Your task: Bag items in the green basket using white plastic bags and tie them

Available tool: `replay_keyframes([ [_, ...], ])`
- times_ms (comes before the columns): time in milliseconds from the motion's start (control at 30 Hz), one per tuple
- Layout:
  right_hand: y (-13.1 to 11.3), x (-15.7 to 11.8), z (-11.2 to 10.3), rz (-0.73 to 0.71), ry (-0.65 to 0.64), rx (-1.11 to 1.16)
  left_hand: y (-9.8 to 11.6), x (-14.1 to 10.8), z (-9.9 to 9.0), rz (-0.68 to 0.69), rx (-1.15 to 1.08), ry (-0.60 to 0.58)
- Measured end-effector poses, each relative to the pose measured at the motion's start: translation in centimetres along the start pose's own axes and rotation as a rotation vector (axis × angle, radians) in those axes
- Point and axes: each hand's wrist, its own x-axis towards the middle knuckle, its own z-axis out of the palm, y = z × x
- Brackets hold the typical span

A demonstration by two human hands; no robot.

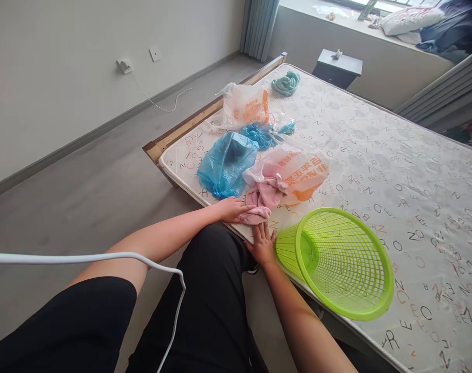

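Observation:
My left hand (233, 209) lies over the near end of a crumpled pink cloth (266, 192), its fingers stretched out on the fabric at the mattress corner. Fingers spread, my right hand (264, 244) rests flat on the mattress edge, fingertips against the cloth's lower fold. Just right of that hand, a green mesh plastic basket (348, 305) lies tipped on its side, its mouth turned toward me. A blue plastic bag (224, 166) and a white bag with orange print (304, 168) lie crumpled behind the pink cloth.
The letter-printed mattress (426, 207) has a wooden frame edge (197, 122). Farther back are another orange-printed bag (246, 106), a second blue bag (259, 135) and a teal cloth (286, 83). A nightstand (339, 65) stands beyond. A white cable (104, 257) crosses in front of me.

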Motion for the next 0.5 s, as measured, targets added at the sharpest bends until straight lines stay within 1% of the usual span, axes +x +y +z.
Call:
replay_keyframes([
  [33, 0.1, -0.2, 0.1, -0.013, 0.035, 0.005, 0.4, 0.3, 0.1, -0.038, 0.007, 0.029],
  [67, 0.1, -0.4, 0.3, -0.016, 0.069, 0.016, 1.1, 0.6, -0.1, -0.071, 0.032, 0.034],
  [133, 0.2, -0.5, 0.3, -0.009, 0.120, 0.065, 3.1, 1.0, -1.3, -0.117, 0.089, -0.025],
  [200, 0.0, -0.5, -0.2, 0.005, 0.133, 0.170, 6.1, 0.8, -2.8, -0.141, 0.071, -0.109],
  [233, -0.2, -0.3, -0.7, 0.024, 0.126, 0.261, 7.8, 0.3, -3.3, -0.146, 0.014, -0.113],
  [267, -0.6, -0.2, -1.5, 0.067, 0.122, 0.407, 9.4, -0.4, -3.6, -0.155, -0.075, -0.122],
  [333, -1.8, 0.1, -3.8, 0.182, 0.137, 0.767, 12.1, -2.4, -3.6, -0.233, -0.325, -0.102],
  [367, -2.6, 0.3, -5.4, 0.249, 0.166, 0.997, 12.9, -3.7, -3.4, -0.293, -0.457, -0.114],
  [400, -3.6, 0.3, -7.2, 0.266, 0.191, 1.128, 13.3, -5.1, -3.1, -0.361, -0.545, -0.135],
  [433, -4.5, 0.4, -9.1, 0.242, 0.211, 1.218, 13.3, -6.4, -2.7, -0.427, -0.600, -0.126],
  [467, -5.5, 0.4, -11.1, 0.201, 0.206, 1.476, 12.8, -7.7, -2.4, -0.488, -0.651, -0.078],
  [500, -6.4, 0.5, -13.1, 0.162, 0.166, 1.704, 12.2, -8.9, -2.1, -0.538, -0.710, 0.006],
])
